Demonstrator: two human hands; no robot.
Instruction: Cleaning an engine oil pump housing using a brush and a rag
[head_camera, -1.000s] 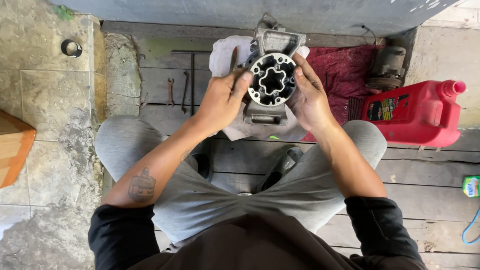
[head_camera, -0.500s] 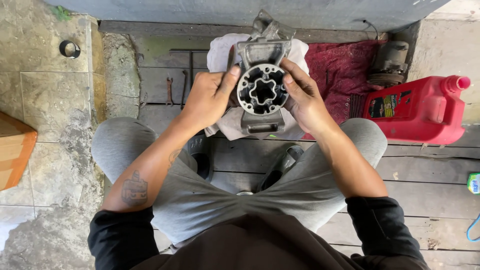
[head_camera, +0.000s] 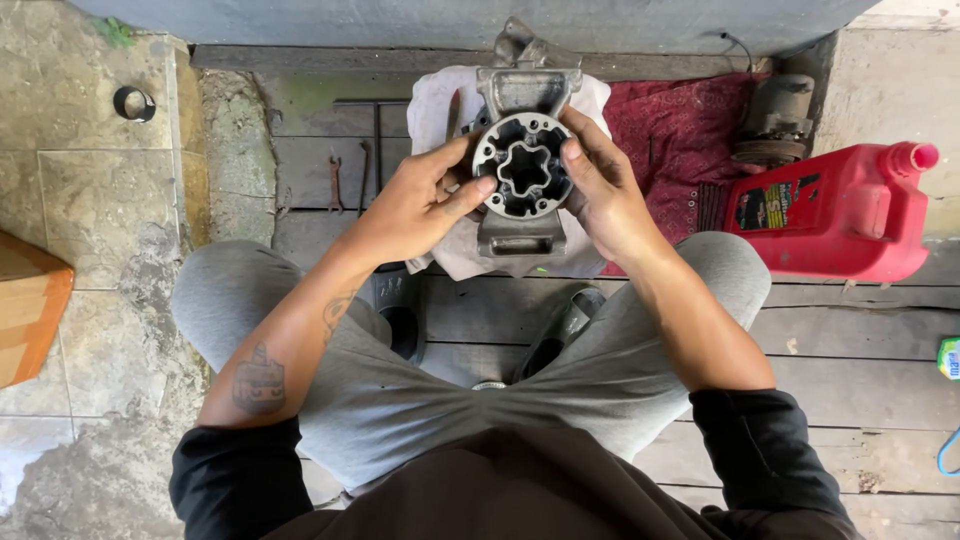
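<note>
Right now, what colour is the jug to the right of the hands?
Red, with a red cap: the jug shows best in the head view, lying on the wooden boards.

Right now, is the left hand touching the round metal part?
Touching. The head view shows the left hand with its thumb pressed on the round metal part at its rim.

The round slotted part (head_camera: 523, 166) is dull grey cast metal, matt and slightly rough. The cloth (head_camera: 440, 105) beneath is white fabric, the rag (head_camera: 680, 140) red patterned textile. The jug (head_camera: 850, 212) is glossy red plastic. The floor (head_camera: 850, 330) is weathered, rough wood planks.
</note>
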